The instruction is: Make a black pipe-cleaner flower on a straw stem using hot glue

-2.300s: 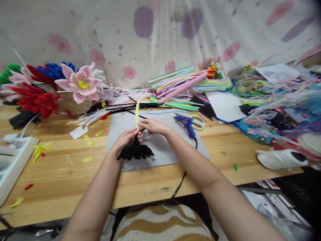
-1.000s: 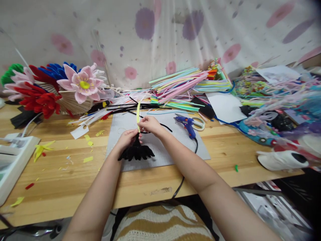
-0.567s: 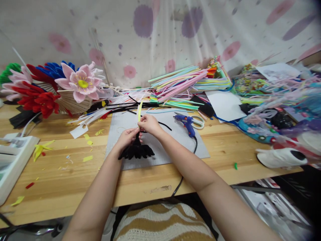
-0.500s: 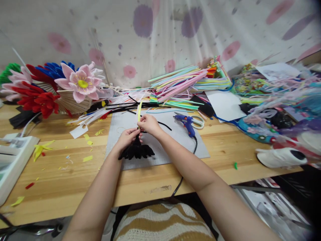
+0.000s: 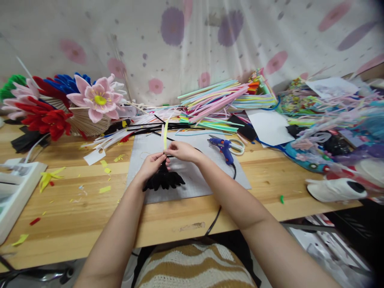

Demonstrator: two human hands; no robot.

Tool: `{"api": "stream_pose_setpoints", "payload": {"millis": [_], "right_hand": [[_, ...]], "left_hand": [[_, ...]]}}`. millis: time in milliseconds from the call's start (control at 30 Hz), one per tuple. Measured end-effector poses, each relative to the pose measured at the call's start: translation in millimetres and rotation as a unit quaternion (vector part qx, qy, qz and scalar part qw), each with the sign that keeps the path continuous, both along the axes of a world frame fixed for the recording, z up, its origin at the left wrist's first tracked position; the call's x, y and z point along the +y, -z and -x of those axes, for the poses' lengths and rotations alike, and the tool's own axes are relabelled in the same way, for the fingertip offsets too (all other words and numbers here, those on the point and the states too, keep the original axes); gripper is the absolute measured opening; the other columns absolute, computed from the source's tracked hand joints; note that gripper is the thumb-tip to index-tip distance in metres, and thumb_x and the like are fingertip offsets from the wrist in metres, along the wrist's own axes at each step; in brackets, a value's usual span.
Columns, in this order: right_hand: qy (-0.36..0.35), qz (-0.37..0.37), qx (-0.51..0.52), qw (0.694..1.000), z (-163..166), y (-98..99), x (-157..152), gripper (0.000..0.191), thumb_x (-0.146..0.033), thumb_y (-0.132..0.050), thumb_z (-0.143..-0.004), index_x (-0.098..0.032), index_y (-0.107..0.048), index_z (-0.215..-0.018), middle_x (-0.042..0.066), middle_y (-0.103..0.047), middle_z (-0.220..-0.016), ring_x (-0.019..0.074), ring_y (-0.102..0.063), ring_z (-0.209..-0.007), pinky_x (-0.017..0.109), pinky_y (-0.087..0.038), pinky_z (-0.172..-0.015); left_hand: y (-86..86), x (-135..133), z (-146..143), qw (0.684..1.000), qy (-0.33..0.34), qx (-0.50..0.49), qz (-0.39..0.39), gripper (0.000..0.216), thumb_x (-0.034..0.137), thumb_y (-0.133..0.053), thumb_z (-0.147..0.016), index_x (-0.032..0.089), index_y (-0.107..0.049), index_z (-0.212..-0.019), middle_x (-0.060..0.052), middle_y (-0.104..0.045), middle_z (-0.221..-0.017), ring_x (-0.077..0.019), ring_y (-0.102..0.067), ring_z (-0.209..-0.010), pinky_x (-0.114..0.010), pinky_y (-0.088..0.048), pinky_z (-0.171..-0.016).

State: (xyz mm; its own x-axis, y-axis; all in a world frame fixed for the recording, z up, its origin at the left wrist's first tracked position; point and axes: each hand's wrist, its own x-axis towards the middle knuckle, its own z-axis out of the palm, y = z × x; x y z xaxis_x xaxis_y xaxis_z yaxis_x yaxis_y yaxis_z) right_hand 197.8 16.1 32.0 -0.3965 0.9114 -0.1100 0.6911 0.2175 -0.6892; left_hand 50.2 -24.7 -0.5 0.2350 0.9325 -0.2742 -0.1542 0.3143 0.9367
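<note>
While held upright over the grey mat point(image 5: 198, 176), black pipe-cleaner flower point(image 5: 163, 180) with yellow stem point(image 5: 165, 136) rising from its top. Left hand point(image 5: 153, 164) closed around the flower's upper part, from the left side. Right hand point(image 5: 183, 151) pinching the stem base, just right of the left fingers, touching them. Blue glue gun point(image 5: 224, 149) near, to the right. Pink flower point(image 5: 97, 99) well apart, far left. Pile of coloured pipe cleaners point(image 5: 216, 98) behind, on wooden table point(image 5: 75, 208).
</note>
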Motion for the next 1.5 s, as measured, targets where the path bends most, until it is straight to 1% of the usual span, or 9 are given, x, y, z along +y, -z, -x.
{"api": "stream_pose_setpoints", "payload": {"millis": [100,300,467,633,900,1200,1333,1400,1500], "right_hand": [[-0.063,-0.007,-0.069,0.996,-12.9,-17.3,-9.5,0.022,-0.032,-0.053,-0.078,-0.018,-0.063,-0.093,0.002,-0.064,-0.078,0.0088,-0.053,-0.065,0.019,-0.033,-0.058],[-0.099,-0.091,-0.166,0.977,-17.0,-36.9,-19.5,0.018,-0.025,-0.051,-0.078,-0.017,-0.066,-0.086,0.005,-0.065,-0.079,0.0115,-0.052,-0.066,0.022,-0.028,-0.057],[-0.122,-0.151,-0.157,0.968,-12.8,-37.1,-17.7,0.019,-0.025,-0.048,-0.081,-0.016,-0.064,-0.082,0.006,-0.064,-0.081,0.014,-0.052,-0.072,0.023,-0.03,-0.061],[-0.186,-0.235,-0.102,0.949,-9.5,-36.0,-11.6,0.013,-0.017,-0.05,-0.08,-0.012,-0.062,-0.078,0.01,-0.057,-0.094,0.0161,-0.047,-0.089,0.025,-0.032,-0.076],[-0.204,-0.191,-0.073,0.957,-3.5,-32.7,-4.0,0.014,-0.017,-0.044,-0.083,-0.013,-0.057,-0.08,0.004,-0.057,-0.077,0.0117,-0.045,-0.07,0.021,-0.029,-0.063],[-0.202,-0.213,-0.155,0.943,10.1,-36.6,-5.3,0.017,-0.022,-0.045,-0.08,-0.016,-0.06,-0.077,0.006,-0.062,-0.084,0.0158,-0.052,-0.076,0.024,-0.026,-0.057],[-0.217,-0.224,-0.094,0.946,9.9,-34.5,-3.7,0.011,-0.019,-0.049,-0.077,-0.016,-0.058,-0.08,0.006,-0.06,-0.088,0.0164,-0.052,-0.082,0.025,-0.033,-0.065],[-0.181,-0.249,0.012,0.951,6.9,-29.1,-2.3,0.016,-0.021,-0.054,-0.074,-0.016,-0.056,-0.089,0.006,-0.057,-0.098,0.0164,-0.049,-0.091,0.025,-0.036,-0.071],[0.042,-0.234,0.204,0.95,0.2,-14.0,0.5,0.031,-0.027,-0.058,-0.072,-0.016,-0.049,-0.098,0.008,-0.051,-0.106,0.015,-0.047,-0.094,0.025,-0.039,-0.072]], "left_hand": [[0.2,0.5,-1.1,1.0,0.008,-0.002,-0.003,0.035,0.038,-0.071,-0.056,0.012,-0.062,-0.079,0.003,-0.056,-0.061,-0.0078,-0.052,-0.05,-0.026,-0.05,-0.054],[3.7,3.5,-5.4,1.0,0.005,0.023,-0.006,0.033,0.04,-0.068,-0.059,0.013,-0.061,-0.078,0.005,-0.054,-0.054,-0.0081,-0.05,-0.043,-0.025,-0.048,-0.048],[2.9,4.1,-4.8,0.998,0.013,0.052,-0.014,0.037,0.047,-0.068,-0.056,0.014,-0.057,-0.067,0.004,-0.053,-0.054,-0.0087,-0.049,-0.041,-0.026,-0.048,-0.045],[-1.1,1.2,-2.3,0.998,0.059,0.02,-0.005,0.036,0.045,-0.07,-0.056,0.013,-0.058,-0.068,0.002,-0.055,-0.06,-0.0089,-0.052,-0.049,-0.026,-0.05,-0.051],[-3.8,1.0,3.1,0.997,0.078,-0.019,-0.003,0.032,0.039,-0.072,-0.056,0.012,-0.059,-0.067,0.002,-0.053,-0.06,-0.0072,-0.049,-0.053,-0.026,-0.051,-0.055],[-1.7,1.2,-9.9,0.993,0.005,0.096,-0.073,0.031,0.041,-0.069,-0.057,0.013,-0.059,-0.061,0.0,-0.057,-0.055,-0.0122,-0.054,-0.046,-0.028,-0.049,-0.051],[-2.1,-0.2,-11.8,0.993,-0.011,0.09,-0.07,0.031,0.042,-0.068,-0.059,0.013,-0.06,-0.06,0.0,-0.056,-0.053,-0.0114,-0.053,-0.045,-0.028,-0.049,-0.051],[-2.9,-1.5,-12.0,0.995,-0.008,0.08,-0.057,0.032,0.043,-0.068,-0.058,0.012,-0.061,-0.062,0.0,-0.055,-0.052,-0.0109,-0.052,-0.046,-0.028,-0.049,-0.052],[-5.6,-4.1,-12.3,0.999,-0.007,0.031,-0.032,0.034,0.042,-0.071,-0.056,0.01,-0.063,-0.067,-0.001,-0.057,-0.059,-0.0088,-0.05,-0.051,-0.028,-0.051,-0.053]]}}
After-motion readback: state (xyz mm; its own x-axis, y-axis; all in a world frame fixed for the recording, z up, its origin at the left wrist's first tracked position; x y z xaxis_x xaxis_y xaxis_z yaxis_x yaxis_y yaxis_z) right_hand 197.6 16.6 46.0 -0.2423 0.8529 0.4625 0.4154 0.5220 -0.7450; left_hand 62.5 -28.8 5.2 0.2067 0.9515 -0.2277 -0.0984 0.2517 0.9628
